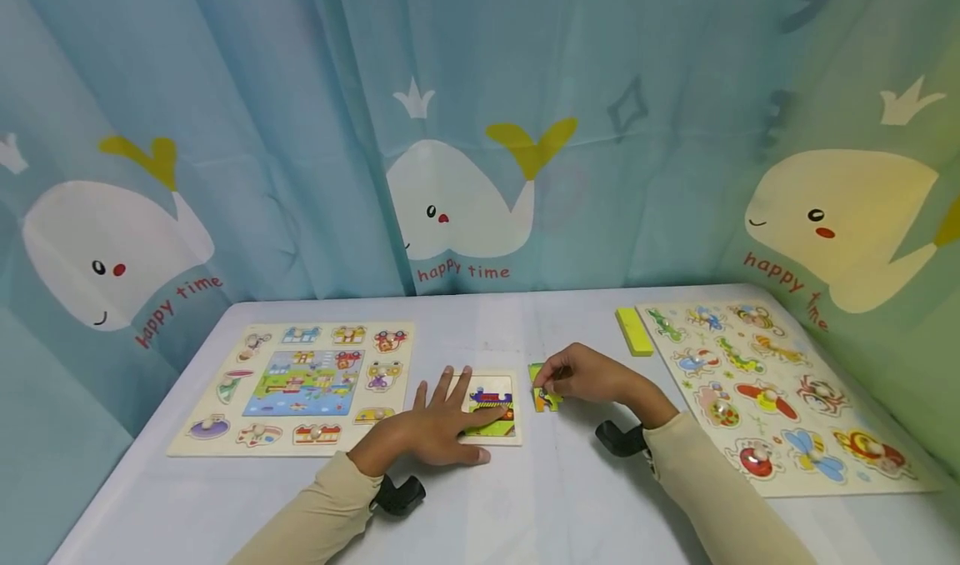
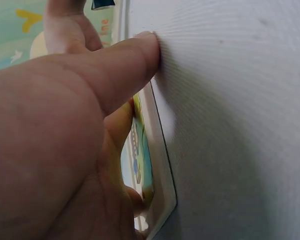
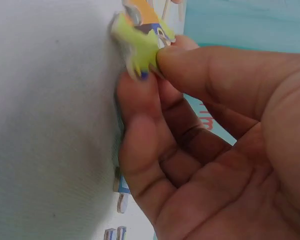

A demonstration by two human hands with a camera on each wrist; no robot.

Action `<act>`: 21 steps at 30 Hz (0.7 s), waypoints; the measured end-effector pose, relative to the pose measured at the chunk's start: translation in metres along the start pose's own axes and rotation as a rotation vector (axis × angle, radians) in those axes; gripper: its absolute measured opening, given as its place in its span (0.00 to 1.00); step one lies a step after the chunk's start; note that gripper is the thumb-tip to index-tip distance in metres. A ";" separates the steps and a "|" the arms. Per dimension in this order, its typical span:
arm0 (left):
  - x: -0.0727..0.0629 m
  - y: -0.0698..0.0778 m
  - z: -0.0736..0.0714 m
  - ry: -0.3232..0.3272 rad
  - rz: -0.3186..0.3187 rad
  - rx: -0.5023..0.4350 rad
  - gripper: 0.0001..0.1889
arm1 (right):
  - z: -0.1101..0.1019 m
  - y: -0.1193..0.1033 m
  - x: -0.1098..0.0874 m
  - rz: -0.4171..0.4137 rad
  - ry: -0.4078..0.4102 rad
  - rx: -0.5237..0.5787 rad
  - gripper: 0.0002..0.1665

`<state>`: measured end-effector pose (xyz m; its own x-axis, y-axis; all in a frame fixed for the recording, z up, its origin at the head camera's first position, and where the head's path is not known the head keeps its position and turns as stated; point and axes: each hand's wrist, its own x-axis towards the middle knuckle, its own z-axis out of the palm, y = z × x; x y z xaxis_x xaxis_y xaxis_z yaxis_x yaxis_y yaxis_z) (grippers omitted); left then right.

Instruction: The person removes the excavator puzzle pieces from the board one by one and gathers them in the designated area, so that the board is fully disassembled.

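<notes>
My left hand [image 1: 438, 427] lies with fingers spread over a small jigsaw puzzle board [image 1: 517, 423], its index finger across the picture. Purple, yellow and green pieces [image 1: 491, 398] sit inside the board's pale frame. In the left wrist view the thumb [image 2: 135, 55] reaches past the board's edge [image 2: 160, 170] to the white cloth. Just right of the board, my right hand [image 1: 588, 373] pinches a jigsaw piece [image 3: 142, 42] between thumb and fingers. That piece is yellow-green with orange and dark parts, and the fingertips hide some of it.
On the left lies a large knob puzzle board [image 1: 195, 390] with vehicle and toy shapes. A bug knob puzzle board [image 1: 750, 419] takes up the right side, with a yellow block [image 1: 634, 332] by its upper left corner. A blue whale-print curtain [image 1: 300, 132] hangs behind the table.
</notes>
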<state>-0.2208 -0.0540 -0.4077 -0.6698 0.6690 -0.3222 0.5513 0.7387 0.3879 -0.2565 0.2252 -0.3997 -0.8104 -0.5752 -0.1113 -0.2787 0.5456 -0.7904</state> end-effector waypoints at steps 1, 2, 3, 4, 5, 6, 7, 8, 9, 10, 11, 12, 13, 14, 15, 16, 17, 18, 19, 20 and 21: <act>0.001 0.000 0.000 0.001 -0.001 0.004 0.34 | 0.000 -0.001 -0.001 -0.002 0.004 0.002 0.08; 0.001 0.000 0.000 0.001 -0.002 0.004 0.34 | 0.000 -0.001 -0.001 -0.002 0.008 0.007 0.09; 0.001 0.000 0.001 0.002 -0.002 0.005 0.34 | 0.000 -0.002 -0.002 0.001 0.010 0.010 0.09; 0.001 0.000 0.001 0.002 -0.003 0.009 0.34 | 0.000 -0.003 -0.002 0.004 0.014 0.010 0.10; 0.001 0.000 0.001 0.003 -0.004 0.012 0.34 | 0.000 -0.003 -0.002 0.007 0.016 0.009 0.10; 0.001 0.000 0.001 0.005 -0.004 0.012 0.34 | 0.000 -0.004 -0.003 0.008 0.018 0.004 0.10; 0.001 -0.001 0.002 0.005 -0.002 0.012 0.34 | 0.000 -0.003 -0.003 0.008 0.019 -0.001 0.10; 0.001 -0.001 0.003 0.004 -0.001 0.011 0.34 | 0.001 -0.003 -0.003 0.008 0.019 -0.008 0.09; 0.001 -0.001 0.003 0.003 0.001 0.012 0.34 | 0.001 -0.002 -0.004 0.005 0.024 -0.014 0.09; 0.001 -0.001 0.004 0.001 0.002 0.014 0.34 | 0.000 -0.001 -0.004 0.001 0.030 -0.017 0.08; 0.001 0.000 0.004 -0.001 0.002 0.014 0.34 | 0.000 -0.001 -0.004 -0.003 0.039 -0.020 0.08; 0.000 0.000 0.004 -0.003 0.000 0.017 0.34 | -0.001 -0.001 -0.005 -0.011 0.048 -0.019 0.08; 0.000 0.000 0.004 -0.006 -0.002 0.022 0.34 | -0.001 -0.001 -0.005 -0.023 0.060 -0.016 0.09; 0.000 0.000 0.004 -0.008 -0.003 0.026 0.34 | -0.002 -0.002 -0.005 -0.034 0.073 -0.010 0.09; 0.000 0.000 0.004 -0.010 -0.003 0.028 0.33 | -0.003 -0.002 -0.005 -0.048 0.088 -0.004 0.10; -0.001 0.001 0.003 -0.011 -0.004 0.030 0.33 | -0.004 -0.003 -0.005 -0.063 0.100 -0.001 0.10; -0.001 0.001 0.003 -0.012 -0.004 0.033 0.33 | -0.004 -0.005 -0.005 -0.078 0.109 0.003 0.11; -0.001 0.001 0.003 -0.012 -0.002 0.037 0.33 | -0.003 -0.007 -0.004 -0.092 0.116 0.008 0.11; -0.001 0.001 0.002 -0.009 0.000 0.043 0.33 | -0.002 -0.008 -0.002 -0.104 0.121 0.007 0.11; -0.001 0.000 0.002 -0.005 0.003 0.049 0.33 | -0.001 -0.010 -0.001 -0.110 0.122 0.011 0.11; -0.001 0.000 0.001 -0.004 0.004 0.053 0.33 | 0.001 -0.012 0.001 -0.114 0.120 0.013 0.11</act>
<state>-0.2196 -0.0546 -0.4084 -0.6658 0.6720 -0.3243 0.5792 0.7395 0.3431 -0.2534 0.2172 -0.3907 -0.8299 -0.5556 0.0512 -0.3659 0.4726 -0.8018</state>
